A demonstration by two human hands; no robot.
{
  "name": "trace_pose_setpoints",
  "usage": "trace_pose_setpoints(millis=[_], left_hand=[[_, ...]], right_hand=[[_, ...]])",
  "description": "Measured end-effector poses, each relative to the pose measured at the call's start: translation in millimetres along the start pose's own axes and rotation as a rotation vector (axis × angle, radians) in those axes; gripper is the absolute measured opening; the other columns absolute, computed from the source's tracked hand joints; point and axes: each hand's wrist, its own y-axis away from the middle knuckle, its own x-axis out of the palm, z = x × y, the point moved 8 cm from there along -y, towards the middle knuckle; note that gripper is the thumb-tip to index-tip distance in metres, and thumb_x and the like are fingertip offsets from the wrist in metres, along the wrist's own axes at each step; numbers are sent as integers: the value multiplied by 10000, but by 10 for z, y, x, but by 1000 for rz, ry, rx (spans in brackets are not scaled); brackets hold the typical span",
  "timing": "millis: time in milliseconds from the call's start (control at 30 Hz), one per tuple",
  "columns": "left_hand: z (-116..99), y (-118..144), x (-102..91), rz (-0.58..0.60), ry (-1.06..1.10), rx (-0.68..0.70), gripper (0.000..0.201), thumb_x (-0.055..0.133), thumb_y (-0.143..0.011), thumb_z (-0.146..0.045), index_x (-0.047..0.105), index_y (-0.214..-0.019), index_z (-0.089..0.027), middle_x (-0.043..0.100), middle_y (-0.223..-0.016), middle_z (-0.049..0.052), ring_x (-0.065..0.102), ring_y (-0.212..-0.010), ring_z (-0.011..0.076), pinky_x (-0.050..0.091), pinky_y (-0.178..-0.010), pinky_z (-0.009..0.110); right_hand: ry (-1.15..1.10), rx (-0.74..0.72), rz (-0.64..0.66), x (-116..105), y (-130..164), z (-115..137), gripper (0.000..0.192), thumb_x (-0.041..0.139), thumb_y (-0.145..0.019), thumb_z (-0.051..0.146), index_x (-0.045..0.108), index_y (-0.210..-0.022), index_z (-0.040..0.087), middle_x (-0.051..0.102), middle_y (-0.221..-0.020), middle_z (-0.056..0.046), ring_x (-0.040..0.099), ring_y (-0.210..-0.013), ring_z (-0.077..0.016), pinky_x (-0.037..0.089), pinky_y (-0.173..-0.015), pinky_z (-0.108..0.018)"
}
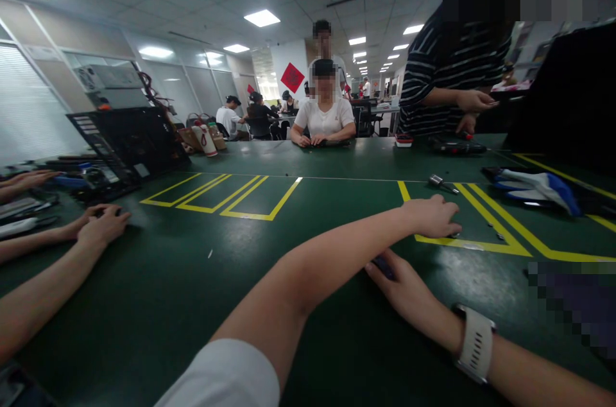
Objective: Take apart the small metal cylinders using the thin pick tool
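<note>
Left hand [433,217] is reaching across to the yellow tape [471,244] on the right of the worktop [202,304]. It's lying palm down with the fingers curled, and I can't tell if it's gripping anything. Right hand [402,285] is pinching a small dark piece [385,264] just nearer. Looks like it's picking up small parts. The next move probably needs a careful fingertip pinch.
</note>
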Motion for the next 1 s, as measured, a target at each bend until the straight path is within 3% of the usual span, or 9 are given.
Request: trace_pose_setpoints(millis=[100,200,300,400,533,667,833,933,1000], left_hand=[[-47,-214,243,121,-38,-27,547,383,-876,-454,340,-1339,-166,395,-1347,186,478,-1164,317,441,-877,435],[-94,-293,365,167,-101,28,443,419,-876,-339,422,-1281,-159,487,-1272,162,499,-1137,305,459,-843,410],[-99,-253,318,140,-125,77,357,496,-838,-270,513,-1171,-141,557,-1177,145,546,-1062,270,474,-791,355],[82,-99,131,70,-63,33,345,517,-836,-291,529,-1141,-130,593,-1119,137,565,-1017,240,471,-775,323],[654,366,-318,-241,114,-63,329,571,-801,-282,556,-1092,-131,627,-1054,91,574,-955,195,452,-810,295],[1463,1180,-594,-598,341,-266,273,623,-740,-255,597,-979,-124,637,-886,50,582,-775,150,465,-710,261],[2145,2103,-367,-802,656,-536,277,610,-725,-279,572,-962,-140,577,-715,1,520,-548,94,425,-479,201],[2291,2361,-191,-890,788,-583,286,618,-714,-284,559,-956,-144,565,-697,-8,519,-525,80,416,-454,183],[2318,2401,-105,-908,833,-589,293,628,-701,-278,556,-951,-144,566,-701,-9,522,-523,79,417,-446,181]], right_hand=[[-39,11,-5,-24,-8,-16,185,615,-726,229,653,-906,237,659,-1045,-68,543,-1094,-305,398,-950,-467],[-63,1,-20,-49,-22,-38,160,631,-715,248,662,-872,239,667,-1024,-70,542,-1096,-314,404,-946,-465],[-27,4,16,-19,-25,-53,186,607,-737,266,650,-913,222,660,-1046,-76,542,-1100,-297,413,-943,-444],[67,-2,50,21,-15,-33,236,527,-788,266,611,-997,197,639,-1081,-86,567,-1058,-264,424,-928,-428],[194,9,65,35,5,-30,223,465,-824,261,578,-1006,199,638,-1040,-74,585,-996,-235,436,-894,-416],[277,6,77,24,-21,-68,217,488,-819,264,562,-1018,224,625,-1065,-52,580,-988,-225,435,-886,-416],[510,-235,90,204,-163,109,222,521,-832,257,557,-1049,226,586,-1132,-66,540,-1054,-235,436,-892,-435],[754,-408,129,477,-232,269,280,566,-826,294,545,-1087,193,569,-1152,-89,527,-1040,-239,460,-859,-414],[838,-442,154,612,-273,306,313,601,-807,310,553,-1086,179,575,-1125,-93,532,-988,-241,476,-815,-400]])
